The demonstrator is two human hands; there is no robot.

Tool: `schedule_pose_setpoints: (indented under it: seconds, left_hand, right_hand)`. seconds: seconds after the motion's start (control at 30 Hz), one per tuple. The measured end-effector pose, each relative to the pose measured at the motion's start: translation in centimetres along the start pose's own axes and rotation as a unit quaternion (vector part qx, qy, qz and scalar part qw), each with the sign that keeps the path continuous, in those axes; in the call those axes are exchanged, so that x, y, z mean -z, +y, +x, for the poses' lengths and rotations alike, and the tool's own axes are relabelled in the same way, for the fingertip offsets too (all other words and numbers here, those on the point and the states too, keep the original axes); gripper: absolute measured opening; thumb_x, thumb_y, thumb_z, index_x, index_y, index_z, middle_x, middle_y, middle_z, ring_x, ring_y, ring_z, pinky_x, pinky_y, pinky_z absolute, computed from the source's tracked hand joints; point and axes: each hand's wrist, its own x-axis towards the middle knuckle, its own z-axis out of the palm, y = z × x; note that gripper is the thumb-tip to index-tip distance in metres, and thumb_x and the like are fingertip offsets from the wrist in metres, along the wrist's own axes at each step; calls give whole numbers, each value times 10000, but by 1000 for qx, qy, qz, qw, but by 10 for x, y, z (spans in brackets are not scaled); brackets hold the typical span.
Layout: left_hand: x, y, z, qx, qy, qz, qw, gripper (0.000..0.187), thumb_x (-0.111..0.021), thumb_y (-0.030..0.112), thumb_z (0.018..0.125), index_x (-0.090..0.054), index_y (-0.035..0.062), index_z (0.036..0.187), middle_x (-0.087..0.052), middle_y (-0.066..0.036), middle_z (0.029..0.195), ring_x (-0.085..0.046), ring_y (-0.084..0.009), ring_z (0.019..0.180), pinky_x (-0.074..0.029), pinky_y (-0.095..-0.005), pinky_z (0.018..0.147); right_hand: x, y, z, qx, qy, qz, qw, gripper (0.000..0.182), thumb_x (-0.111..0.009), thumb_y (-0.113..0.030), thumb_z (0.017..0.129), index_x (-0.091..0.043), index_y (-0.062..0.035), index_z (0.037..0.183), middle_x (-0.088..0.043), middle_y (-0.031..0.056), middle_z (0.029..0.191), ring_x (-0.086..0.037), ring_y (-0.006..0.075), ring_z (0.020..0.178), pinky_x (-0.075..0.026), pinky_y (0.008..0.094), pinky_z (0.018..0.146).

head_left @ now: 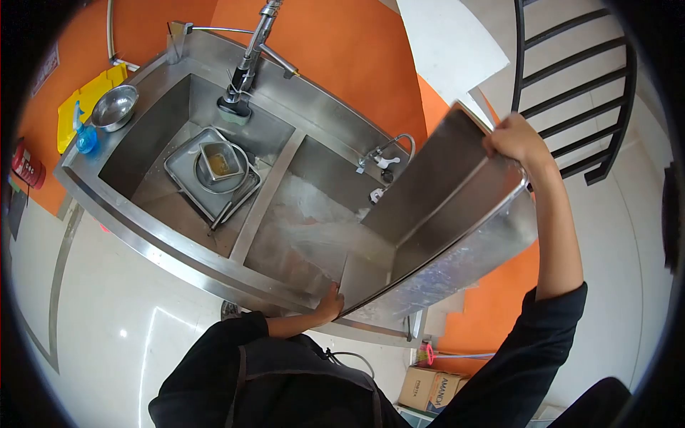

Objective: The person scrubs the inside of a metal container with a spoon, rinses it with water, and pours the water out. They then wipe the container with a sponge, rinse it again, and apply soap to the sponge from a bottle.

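Note:
A large, deep stainless-steel pan [457,221] is tipped steeply over the right sink basin [314,164]. Cloudy water spreads from its low end into that basin. My right hand [515,140] is closed around the raised far rim at the upper right. Down by the sink's front edge, my left hand [330,305] grips the pan's near lower rim, its fingers partly hidden. The pan's outer side looks wet and streaked.
The left basin [135,171] holds a stack of metal trays and pans [214,171]. A spray faucet [250,64] rises behind it. A steel bowl [114,107] and a blue spray bottle [85,135] stand on the left ledge. Black railings [581,85] are at the right.

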Motion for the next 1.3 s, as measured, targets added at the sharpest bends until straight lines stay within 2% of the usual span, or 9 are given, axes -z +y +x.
schedule_pose_setpoints:
  seconds: [0.23,0.57,0.63,0.67,0.73,0.83,0.97,1.03,1.3]
  left_hand:
    - [-1,2,16,-20,18,-24,999,345,-386,187,958,-236,64,1243,-553,-174,731,-581,-308,614,-437,-437,597]
    - [-2,55,17,66,-35,-44,996,290,-384,186,974,-254,79,1210,-506,-157,762,-546,-249,671,-433,-416,617]
    - [10,45,22,61,23,-1,998,257,-369,215,980,-332,59,1181,-522,-159,775,-563,-275,693,-442,-431,626]
    - [25,8,39,-56,57,104,991,296,-374,277,978,-399,38,1152,-552,-182,843,-581,-314,739,-450,-449,651]
    - [71,-21,46,-100,106,208,967,432,-395,401,959,-523,7,1082,-595,-217,956,-601,-375,830,-460,-480,694]
    - [162,22,23,10,111,224,968,554,-462,508,907,-608,-13,1025,-632,-242,950,-610,-394,879,-464,-483,742]
    - [221,108,-34,-65,301,202,930,430,-509,417,900,-625,4,936,-640,-201,752,-613,-369,714,-455,-427,667]
    - [241,128,-40,-77,325,213,918,351,-552,359,877,-609,12,872,-608,-196,682,-605,-362,661,-438,-434,614]
    - [234,138,-52,-85,336,301,889,266,-635,223,831,-547,-3,724,-494,-164,521,-432,-243,435,-359,-377,486]
  right_hand:
    - [-6,-67,2,52,18,-62,997,198,-631,-103,552,-601,54,669,-601,146,645,-584,222,628,-441,350,568]
    - [8,-109,-12,113,0,-119,986,318,-627,-156,570,-585,72,787,-595,157,661,-590,241,645,-451,345,584]
    - [15,-77,-11,121,25,-79,989,339,-624,-175,591,-594,74,819,-596,151,670,-588,243,644,-456,344,600]
    - [19,-56,-12,124,36,-58,990,350,-623,-184,601,-598,75,836,-597,149,674,-587,243,643,-459,343,609]
    - [22,-10,-40,104,98,-35,989,253,-573,-185,644,-581,59,709,-562,133,598,-556,232,565,-432,358,533]
    - [8,86,-73,54,61,90,993,75,-555,-30,663,-572,36,695,-523,49,571,-487,118,537,-376,302,491]
    - [-75,207,-127,-62,102,233,965,90,-545,28,732,-517,-43,684,-380,-70,582,-335,38,528,-311,228,484]
    - [-155,266,-148,-51,165,392,903,146,-573,5,793,-513,-72,684,-329,-89,578,-282,17,517,-246,217,458]
    - [-325,308,-229,-196,86,423,881,259,-677,-100,840,-462,-92,695,-302,-108,583,-255,12,520,-188,230,445]
